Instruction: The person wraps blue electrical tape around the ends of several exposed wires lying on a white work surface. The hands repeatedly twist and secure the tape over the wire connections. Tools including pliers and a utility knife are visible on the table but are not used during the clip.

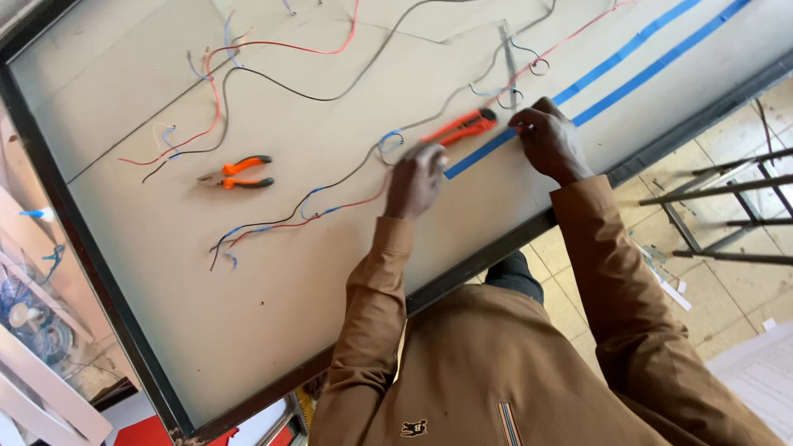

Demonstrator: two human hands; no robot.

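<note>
Orange utility knife [459, 128] gripped in left hand [415, 180]; right hand [547, 139] pinches blue tape [483, 150].

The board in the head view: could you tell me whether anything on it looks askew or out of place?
Nothing looks damaged. Loose wires sprawl untidily across the board, and orange-handled pliers lie apart from both hands.

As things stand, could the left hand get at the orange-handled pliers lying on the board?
Probably yes: the pliers lie apart on bare board, only loose wires between, but the left hand already grips the orange knife.
</note>
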